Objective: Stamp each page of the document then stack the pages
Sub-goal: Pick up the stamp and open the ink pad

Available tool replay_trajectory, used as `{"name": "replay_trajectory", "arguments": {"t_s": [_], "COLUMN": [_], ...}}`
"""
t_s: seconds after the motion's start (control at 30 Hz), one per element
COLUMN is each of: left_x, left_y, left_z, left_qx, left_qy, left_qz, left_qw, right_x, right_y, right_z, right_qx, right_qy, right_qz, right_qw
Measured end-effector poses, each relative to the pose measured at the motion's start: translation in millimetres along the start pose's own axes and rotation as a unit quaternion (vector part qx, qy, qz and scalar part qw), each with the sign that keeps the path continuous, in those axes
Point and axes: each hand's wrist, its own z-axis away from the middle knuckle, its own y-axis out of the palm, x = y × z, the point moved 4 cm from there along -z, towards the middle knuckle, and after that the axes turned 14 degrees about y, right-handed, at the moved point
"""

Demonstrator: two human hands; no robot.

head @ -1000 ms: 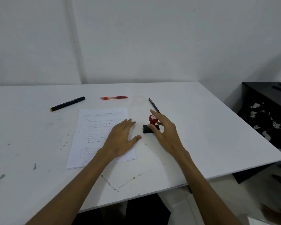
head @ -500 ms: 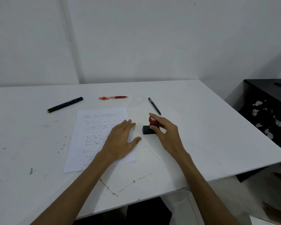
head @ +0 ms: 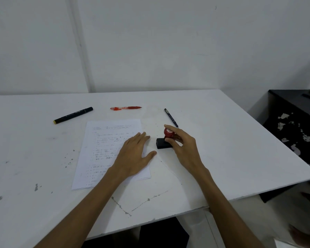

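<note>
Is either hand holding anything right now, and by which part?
The right hand grips the stamp by its red knob. The left hand holds nothing; it rests flat on the pages.

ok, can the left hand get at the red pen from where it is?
Probably yes: the left hand lies flat on the pages, and only bare paper and table lie between it and the red pen.

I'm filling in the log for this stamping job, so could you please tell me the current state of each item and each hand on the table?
Stamp: upright on its black base, gripped by the right hand.
Right hand: fingers curled round the stamp's red knob.
Left hand: flat, pressing the pages.
Pages: stacked, printed side up, no stamp mark visible.
Black marker: capped, lying flat.
Red pen: lying flat.
Black pen: lying flat.
</note>
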Motion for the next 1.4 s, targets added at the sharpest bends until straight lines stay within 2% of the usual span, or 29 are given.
{"name": "replay_trajectory", "arguments": {"t_s": [0.33,0.63,0.73,0.93,1.07,1.23,1.4], "left_x": [1,4,9,49,77,90,99], "left_y": [-2,-15,-28,-69,-85,-99,-94], "left_z": [-1,-2,1,20,47,69,82], "left_qx": [-0.015,-0.104,-0.126,-0.106,-0.04,0.034,0.066], "left_qy": [-0.003,-0.055,-0.065,-0.063,-0.102,-0.09,-0.102], "left_qz": [0.01,0.149,0.148,0.1,0.051,0.02,0.002], "left_qw": [1.0,0.982,0.979,0.987,0.993,0.995,0.993], "right_x": [4,17,22,30,33,33,31], "right_y": [-5,6,13,30,44,60,63], "right_z": [2,9,11,15,23,30,37], "right_qx": [-0.017,-0.014,-0.007,0.02,0.018,0.015,-0.022], "right_qy": [0.04,0.045,0.044,0.045,0.033,0.019,-0.005], "right_qz": [-0.08,-0.108,-0.116,-0.145,-0.135,-0.099,-0.075], "right_qw": [0.996,0.993,0.992,0.988,0.99,0.995,0.997]}}
